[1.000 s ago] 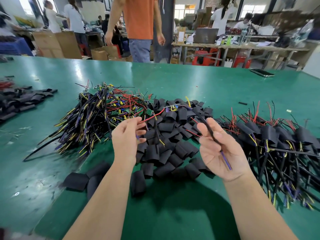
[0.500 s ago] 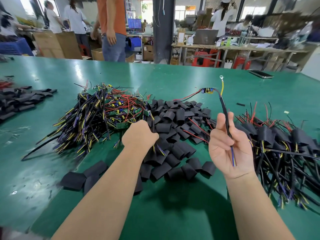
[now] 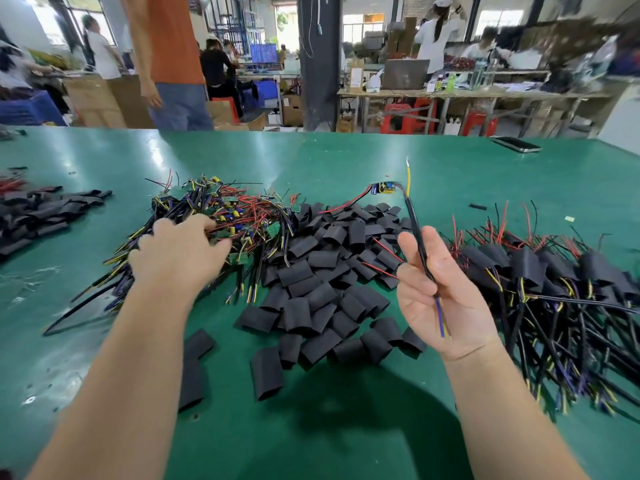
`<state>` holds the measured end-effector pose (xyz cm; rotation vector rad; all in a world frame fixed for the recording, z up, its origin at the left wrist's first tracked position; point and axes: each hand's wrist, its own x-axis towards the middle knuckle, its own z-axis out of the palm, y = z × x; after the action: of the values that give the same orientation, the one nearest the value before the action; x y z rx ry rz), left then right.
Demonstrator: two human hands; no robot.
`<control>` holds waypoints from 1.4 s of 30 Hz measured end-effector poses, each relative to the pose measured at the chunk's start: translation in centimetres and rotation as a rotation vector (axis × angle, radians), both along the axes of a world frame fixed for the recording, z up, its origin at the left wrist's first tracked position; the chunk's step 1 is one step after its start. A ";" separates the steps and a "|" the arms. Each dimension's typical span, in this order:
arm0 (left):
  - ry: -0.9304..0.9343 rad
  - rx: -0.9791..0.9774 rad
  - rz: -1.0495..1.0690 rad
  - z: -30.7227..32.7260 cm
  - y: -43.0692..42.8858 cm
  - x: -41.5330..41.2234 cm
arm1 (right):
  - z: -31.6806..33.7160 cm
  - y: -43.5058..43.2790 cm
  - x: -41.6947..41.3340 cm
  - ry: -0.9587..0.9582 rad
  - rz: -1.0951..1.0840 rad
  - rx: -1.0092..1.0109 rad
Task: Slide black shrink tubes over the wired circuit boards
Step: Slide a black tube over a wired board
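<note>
Nearest, on the green table [image 3: 311,427], stray black shrink tubes [image 3: 266,374] lie at six o'clock, the near edge of a heap that spreads toward the centre.

At four o'clock the right hand [image 3: 440,292] holds one black cable [image 3: 417,233] upright. Its fingers curl loosely round the cable and the rest of the hand is half open, with purple and yellow leads [image 3: 441,320] hanging across the palm. So slack a hold could let the cable slip or swing when a tube is pushed on.

At nine o'clock the left hand [image 3: 176,251] reaches knuckles-up into the pile of bare wired boards [image 3: 228,216]; I cannot tell whether it has caught anything. The wires there are tangled, so pulling one may drag several out among the tubes.

At three o'clock the sleeved pile [image 3: 554,271] lies just beside the heap, and an unsleeved piece could get mixed in.

Farther off, at one o'clock, the held cable's circuit board [image 3: 382,189] hangs bare in the air. A yellow wire [image 3: 408,174] stands above it, and that or the red lead [image 3: 346,202] could snag on a tube's mouth. Farthest, at two o'clock, a phone [image 3: 517,144] lies well apart.
</note>
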<state>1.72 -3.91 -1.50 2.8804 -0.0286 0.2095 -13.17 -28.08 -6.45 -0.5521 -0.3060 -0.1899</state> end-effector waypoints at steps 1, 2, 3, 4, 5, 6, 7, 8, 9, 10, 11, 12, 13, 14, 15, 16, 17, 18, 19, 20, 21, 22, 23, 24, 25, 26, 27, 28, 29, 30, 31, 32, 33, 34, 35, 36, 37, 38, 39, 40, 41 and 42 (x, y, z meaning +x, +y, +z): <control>-0.062 -0.083 -0.087 0.1 -0.6 -0.5 | 0.0 0.1 0.0 0.012 -0.037 -0.103; -0.087 -0.212 -0.201 0.2 -1.3 -1.1 | 0.0 0.3 0.1 0.028 -0.058 -0.178; -0.050 -0.382 -0.318 0.4 -2.2 -1.8 | -0.1 0.4 0.2 0.046 -0.077 -0.242; 0.057 -0.571 -0.421 0.7 -3.3 -2.7 | -0.3 0.6 0.3 0.067 -0.098 -0.312; 0.207 -0.744 -0.504 1.0 -4.4 -3.6 | -0.4 0.8 0.5 0.087 -0.115 -0.388; 0.339 -0.878 -0.575 1.2 -5.4 -4.4 | -0.6 1.1 0.6 0.107 -0.119 -0.456; 0.431 -0.988 -0.634 1.2 -6.3 -5.2 | -0.8 1.4 0.7 0.122 -0.107 -0.509; 0.491 -1.100 -0.664 1.1 -7.1 -5.6 | -1.0 1.7 0.9 0.137 -0.090 -0.551; 0.528 -1.215 -0.659 0.9 -7.8 -6.1 | -1.1 2.0 1.0 0.146 -0.070 -0.586; 0.549 -1.311 -0.626 0.7 -8.3 -6.3 | -1.3 2.3 1.1 0.156 -0.060 -0.620; 0.552 -1.375 -0.583 0.6 -8.6 -6.5 | -1.4 2.4 1.1 0.163 -0.060 -0.662; 0.533 -1.398 -0.552 0.3 -8.7 -6.5 | -1.5 2.4 1.1 0.177 -0.074 -0.715; 0.505 -1.385 -0.543 0.0 -8.7 -6.4 | -1.5 2.4 1.2 0.196 -0.093 -0.763; 0.481 -1.359 -0.558 -0.2 -8.5 -6.2 | -1.5 2.3 1.2 0.224 -0.118 -0.793; 0.481 -1.340 -0.590 -0.3 -8.2 -6.0 | -1.4 2.3 1.3 0.259 -0.145 -0.796; 0.509 -1.331 -0.631 -0.5 -7.9 -5.7 | -1.4 2.2 1.5 0.296 -0.169 -0.762; 0.565 -1.326 -0.672 -0.5 -7.6 -5.5 | -1.4 2.2 1.6 0.318 -0.184 -0.688; 0.637 -1.301 -0.713 -0.6 -7.3 -5.3 | -1.4 2.2 1.8 0.313 -0.192 -0.595; 0.710 -1.247 -0.749 -0.8 -7.1 -5.2 | -1.3 2.1 1.8 0.289 -0.201 -0.509; 0.775 -1.175 -0.778 -1.0 -6.9 -5.1 | -1.2 2.1 1.8 0.255 -0.211 -0.449; 0.825 -1.095 -0.797 -1.2 -6.7 -5.0 | -1.0 1.9 1.7 0.218 -0.227 -0.428; 0.848 -1.012 -0.805 -1.4 -6.7 -4.9 | -0.8 1.8 1.6 0.189 -0.253 -0.441; 0.835 -0.937 -0.798 -1.7 -6.7 -4.8 | -0.6 1.8 1.5 0.181 -0.292 -0.480; 0.762 -0.868 -0.785 -2.1 -6.7 -4.7 | -0.6 1.9 1.4 0.205 -0.350 -0.528; 0.625 -0.810 -0.769 -2.5 -6.9 -4.5 | -0.5 2.0 1.5 0.253 -0.415 -0.568; 0.447 -0.776 -0.752 -3.0 -7.1 -4.4 | -0.6 2.1 1.6 0.313 -0.475 -0.587; 0.260 -0.774 -0.742 -3.5 -7.4 -4.3 | -0.7 2.2 1.7 0.378 -0.512 -0.575; 0.103 -0.797 -0.756 -3.9 -7.6 -4.3 | -0.8 2.3 1.9 0.442 -0.525 -0.539; -0.012 -0.813 -0.789 -4.4 -7.7 -4.5 | -0.8 2.4 2.0 0.502 -0.520 -0.494; -0.101 -0.777 -0.826 -4.9 -7.8 -4.7 | -0.9 2.5 2.1 0.551 -0.512 -0.465; -0.169 -0.692 -0.859 -5.6 -7.8 -5.0 | -1.0 2.5 2.2 0.590 -0.512 -0.463; -0.214 -0.590 -0.877 -6.2 -7.8 -5.2 | -1.1 2.5 2.3 0.621 -0.522 -0.480; -0.237 -0.518 -0.879 -6.9 -7.7 -5.4 | -1.3 2.5 2.3 0.642 -0.535 -0.501; -0.241 -0.485 -0.863 -7.3 -7.6 -5.5 | -1.4 2.6 2.3 0.650 -0.541 -0.512; -0.245 -0.476 -0.841 -7.5 -7.5 -5.4 | -1.5 2.6 2.4 0.647 -0.537 -0.507; -0.251 -0.474 -0.818 -7.7 -7.4 -5.2 | -1.6 2.7 2.4 0.635 -0.522 -0.490; -0.256 -0.484 -0.796 -7.7 -7.3 -5.2 | -1.5 2.9 2.4 0.611 -0.500 -0.470; -0.251 -0.512 -0.774 -7.6 -7.2 -5.1 | -1.5 3.0 2.4 0.578 -0.474 -0.452; -0.243 -0.551 -0.747 -7.4 -7.0 -5.0 | -1.4 3.1 2.4 0.542 -0.449 -0.448; -0.235 -0.589 -0.715 -7.4 -6.8 -4.8 | -1.5 3.0 2.5 0.509 -0.424 -0.472; -0.231 -0.605 -0.686 -7.4 -6.5 -4.7 | -1.7 2.9 2.5 0.479 -0.403 -0.536; -0.231 -0.590 -0.663 -7.5 -6.3 -4.6 | -1.9 2.8 2.5 0.466 -0.410 -0.646</control>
<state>-2.92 -10.18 -9.03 2.1078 -0.8011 0.3441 -10.63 -25.23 -8.31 -1.2749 0.2212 -0.3530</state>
